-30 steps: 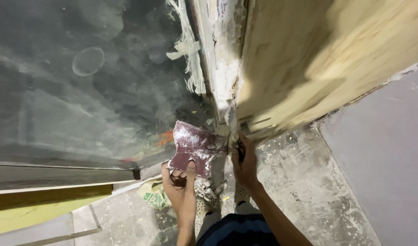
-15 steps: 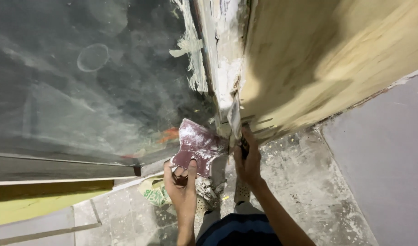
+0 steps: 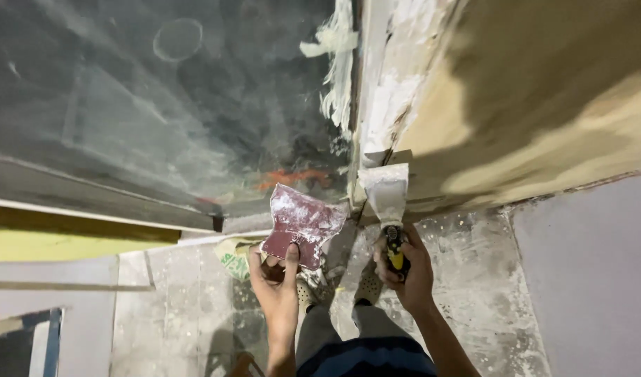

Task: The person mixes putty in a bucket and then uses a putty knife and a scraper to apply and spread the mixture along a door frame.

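My left hand holds a reddish-brown sheet of sandpaper, dusted white, with the thumb pressed on its lower edge. My right hand grips the black and yellow handle of a putty knife. Its wide blade, smeared with white filler, lies against the bottom of the tan wooden panel, beside the white-filled vertical frame edge.
A dusty dark glass pane fills the left side, with torn white tape hanging along its edge. Below are a speckled concrete floor, my feet in light shoes, and a yellow strip at the left.
The putty knife blade has come into sight, pressed on the panel's lower edge. The view has dipped slightly; the sandpaper stays in my left hand.
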